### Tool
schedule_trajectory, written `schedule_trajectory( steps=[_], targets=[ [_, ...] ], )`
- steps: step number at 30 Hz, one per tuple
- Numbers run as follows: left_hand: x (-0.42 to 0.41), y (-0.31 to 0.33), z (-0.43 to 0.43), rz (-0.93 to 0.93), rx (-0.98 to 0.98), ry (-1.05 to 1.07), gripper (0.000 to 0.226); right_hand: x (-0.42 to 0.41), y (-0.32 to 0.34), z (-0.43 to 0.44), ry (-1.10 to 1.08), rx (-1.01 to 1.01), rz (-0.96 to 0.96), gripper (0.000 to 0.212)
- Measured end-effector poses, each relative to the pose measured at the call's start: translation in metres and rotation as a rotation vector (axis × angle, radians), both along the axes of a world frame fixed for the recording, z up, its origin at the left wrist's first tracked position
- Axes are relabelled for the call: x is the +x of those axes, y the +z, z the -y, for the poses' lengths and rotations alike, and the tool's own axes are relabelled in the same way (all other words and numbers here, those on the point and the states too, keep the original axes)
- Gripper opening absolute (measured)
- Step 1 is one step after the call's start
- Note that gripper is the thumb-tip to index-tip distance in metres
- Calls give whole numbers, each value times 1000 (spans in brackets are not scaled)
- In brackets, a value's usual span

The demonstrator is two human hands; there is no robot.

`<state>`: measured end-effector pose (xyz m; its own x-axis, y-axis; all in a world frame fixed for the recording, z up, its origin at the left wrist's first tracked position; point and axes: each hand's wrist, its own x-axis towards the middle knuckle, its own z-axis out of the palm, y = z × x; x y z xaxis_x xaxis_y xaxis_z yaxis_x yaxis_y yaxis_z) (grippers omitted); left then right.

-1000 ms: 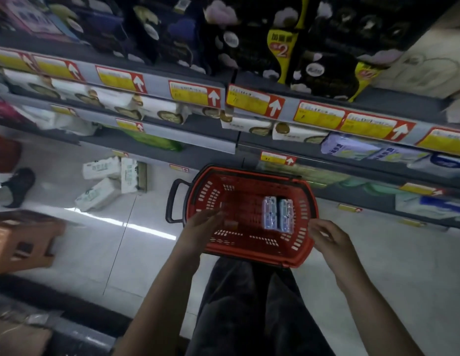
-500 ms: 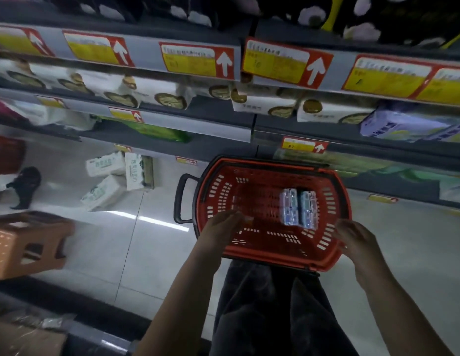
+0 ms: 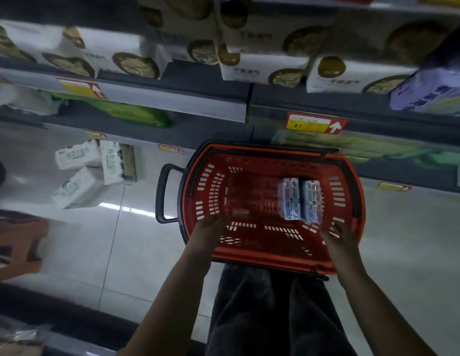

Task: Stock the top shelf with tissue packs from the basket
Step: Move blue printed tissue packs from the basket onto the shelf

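Observation:
A red plastic basket [image 3: 252, 253] with a black handle stands on the floor in front of my legs. Two small tissue packs lie side by side on its bottom at the right, one lilac [image 3: 288, 199] and one pale blue [image 3: 311, 201]. My left hand [image 3: 211, 227] reaches over the basket's near left rim, fingers extended and blurred, holding nothing. My right hand [image 3: 339, 235] hovers inside the near right corner, just below the pale blue pack, fingers spread. The top shelf is out of view.
Grey shelves [image 3: 172, 101] with white tissue boxes and green packs run across the top. Three white tissue packs [image 3: 95, 170] lie on the tiled floor at the left. An orange plastic stool [image 3: 16, 242] stands at the far left edge.
The view has tilted down and closed in on the basket. Both hands have moved forward over the near rim into the basket, the right one nearing the two packs.

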<state>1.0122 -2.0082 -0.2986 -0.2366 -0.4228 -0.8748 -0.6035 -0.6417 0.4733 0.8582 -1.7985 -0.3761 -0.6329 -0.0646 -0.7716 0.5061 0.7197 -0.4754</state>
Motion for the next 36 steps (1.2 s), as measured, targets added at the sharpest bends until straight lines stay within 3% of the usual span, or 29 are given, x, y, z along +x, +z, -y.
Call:
schedule_trajectory(
  steps=[14, 18, 24, 27, 33, 36],
  targets=[
    [1, -94, -27, 58, 93, 108, 12, 11, -105, 6, 364, 218, -29, 82],
    [-1, -113, -20, 27, 125, 41, 31, -2, -126, 19, 431, 216, 7, 86],
    [6, -144, -7, 37, 139, 116, 19, -3, -157, 43, 620, 150, -16, 110],
    [12, -154, -1, 25, 118, 160, 14, 1, -175, 49, 586, 193, -66, 117],
    [26, -171, 2, 13, 117, 191, 25, 5, -205, 57, 396, 231, -80, 94],
    [31, -179, 1, -6, 114, 196, 25, 5, -227, 53, 335, 261, -63, 95]
  ],
)
